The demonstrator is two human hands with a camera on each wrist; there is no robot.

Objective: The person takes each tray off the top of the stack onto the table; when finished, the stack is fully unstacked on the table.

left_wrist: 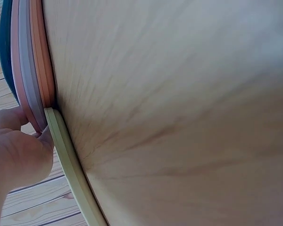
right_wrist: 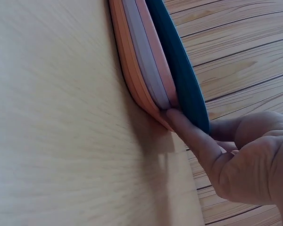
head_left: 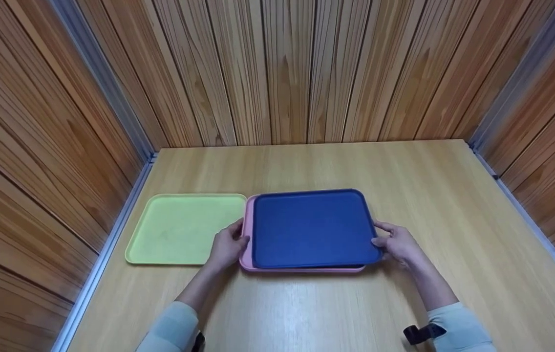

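Note:
A dark blue tray (head_left: 314, 230) lies on top of a stack, shifted right so that a strip of the pink tray (head_left: 248, 215) beneath shows along its left side. Under the pink one, the wrist views show the edges of a grey tray (right_wrist: 144, 56) and an orange tray (right_wrist: 127, 61). My left hand (head_left: 227, 246) holds the stack's left edge, thumb at the pink rim; its other fingers are partly hidden. With my right hand (head_left: 399, 243) I pinch the blue tray's right edge, thumb above and a finger below, near the lower trays.
A light green tray (head_left: 180, 230) lies flat on the wooden table (head_left: 297, 313), against the stack's left side. Wood-panelled walls (head_left: 287, 73) stand behind and at both sides, with metal rails (head_left: 111, 234) along the table's side edges.

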